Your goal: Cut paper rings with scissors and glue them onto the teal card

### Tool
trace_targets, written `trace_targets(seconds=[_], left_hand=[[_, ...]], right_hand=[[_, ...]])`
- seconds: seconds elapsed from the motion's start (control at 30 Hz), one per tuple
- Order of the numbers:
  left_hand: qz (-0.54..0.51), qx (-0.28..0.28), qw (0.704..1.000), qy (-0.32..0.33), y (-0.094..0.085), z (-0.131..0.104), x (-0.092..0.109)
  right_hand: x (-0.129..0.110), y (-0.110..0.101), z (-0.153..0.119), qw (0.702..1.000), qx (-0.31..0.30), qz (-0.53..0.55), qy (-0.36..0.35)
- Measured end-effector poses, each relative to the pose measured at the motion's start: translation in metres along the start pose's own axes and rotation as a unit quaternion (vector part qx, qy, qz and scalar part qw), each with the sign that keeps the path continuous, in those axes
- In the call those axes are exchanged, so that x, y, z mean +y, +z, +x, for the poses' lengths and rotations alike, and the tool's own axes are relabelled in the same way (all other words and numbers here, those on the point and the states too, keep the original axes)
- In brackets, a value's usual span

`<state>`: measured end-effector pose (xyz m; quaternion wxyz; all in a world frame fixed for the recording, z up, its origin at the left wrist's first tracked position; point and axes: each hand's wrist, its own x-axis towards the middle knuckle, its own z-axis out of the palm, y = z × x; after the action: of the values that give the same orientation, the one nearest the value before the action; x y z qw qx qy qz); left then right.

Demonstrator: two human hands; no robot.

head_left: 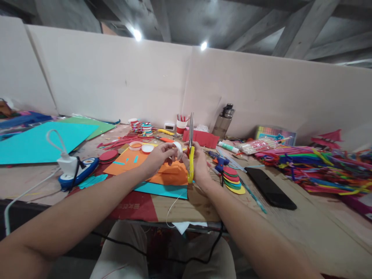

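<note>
My left hand [163, 154] pinches a small white curved piece [178, 148], possibly a ring or a strip; its exact kind is hard to make out. Close beside it, my right hand [200, 161] grips a pair of scissors [191, 164] with yellow handles, the blades pointing up. Beneath both hands lie orange paper sheets [174, 176] over a blue sheet [165, 190]. A thin white string [168, 212] hangs in a loop over the table's front edge. Two shallow round pieces, one a white disc [147, 148], rest left of my left hand.
A blue power strip [84, 172] with a white charger stands at left. To the right are stacked coloured discs [232, 181], a blue glue gun [221, 162], a black phone [270, 188] and pipe cleaners [316, 166]. A bottle [223, 123] stands by the white partition [116, 73].
</note>
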<state>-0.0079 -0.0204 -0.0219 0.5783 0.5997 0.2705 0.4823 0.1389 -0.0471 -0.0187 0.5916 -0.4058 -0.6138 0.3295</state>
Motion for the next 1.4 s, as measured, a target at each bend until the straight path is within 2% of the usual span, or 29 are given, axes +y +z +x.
trace_targets(seconds=[0.13,0.23,0.33,0.5,0.67,0.77,0.93,1.23,1.4], left_hand=[[-0.114,0.015,0.992,-0.060,0.000,0.001,-0.002],[-0.119,0.039,0.990,-0.058,0.001,0.000,-0.002],[-0.104,0.097,0.989,-0.035,0.002,0.002,-0.001],[-0.166,0.181,0.969,-0.023,-0.002,0.008,0.002],[-0.219,0.209,0.953,-0.012,-0.006,0.010,0.003],[-0.248,0.215,0.945,-0.005,-0.006,0.010,0.001],[-0.288,0.221,0.931,0.021,-0.007,0.012,-0.001],[-0.285,0.208,0.935,0.033,-0.004,0.008,0.000],[-0.278,0.197,0.940,0.025,-0.005,0.007,-0.004]], right_hand=[[0.008,-0.003,-0.001,0.995,-0.025,-0.083,-0.040],[0.008,-0.004,-0.004,0.982,-0.045,-0.172,-0.060],[0.002,-0.003,-0.005,0.964,-0.049,-0.255,-0.058],[-0.004,-0.001,-0.007,0.904,-0.045,-0.419,-0.070],[0.000,0.001,-0.009,0.842,-0.060,-0.533,-0.048],[-0.001,0.001,-0.009,0.823,-0.065,-0.564,-0.033],[-0.002,0.000,-0.008,0.822,-0.076,-0.564,-0.031],[-0.004,-0.001,-0.009,0.819,-0.088,-0.566,-0.040],[-0.006,-0.003,-0.007,0.798,-0.099,-0.594,-0.029]])
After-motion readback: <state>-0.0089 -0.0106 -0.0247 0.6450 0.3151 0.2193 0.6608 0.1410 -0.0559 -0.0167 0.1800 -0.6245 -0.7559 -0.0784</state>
